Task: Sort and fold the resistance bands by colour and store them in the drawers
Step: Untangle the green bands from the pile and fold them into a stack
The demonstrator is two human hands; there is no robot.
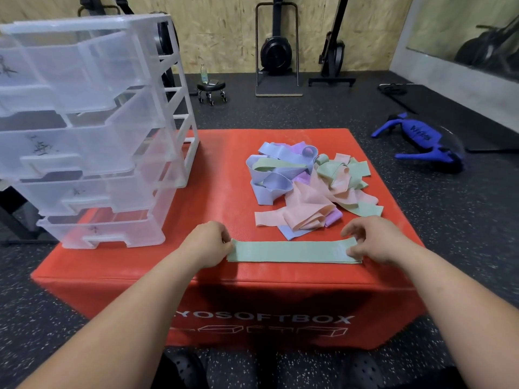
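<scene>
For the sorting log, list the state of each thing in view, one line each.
green band: flat and straight on the red box, held at both ends.
left hand: pinches the band's left end.
right hand: pinches its right end.
pile of bands: tangled, colours mixed, unsorted.
drawer unit: upright on the box, drawers partly pulled out.

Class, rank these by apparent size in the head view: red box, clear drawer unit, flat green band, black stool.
1. red box
2. clear drawer unit
3. flat green band
4. black stool, which stands far back, so its real size is unsure.
</scene>
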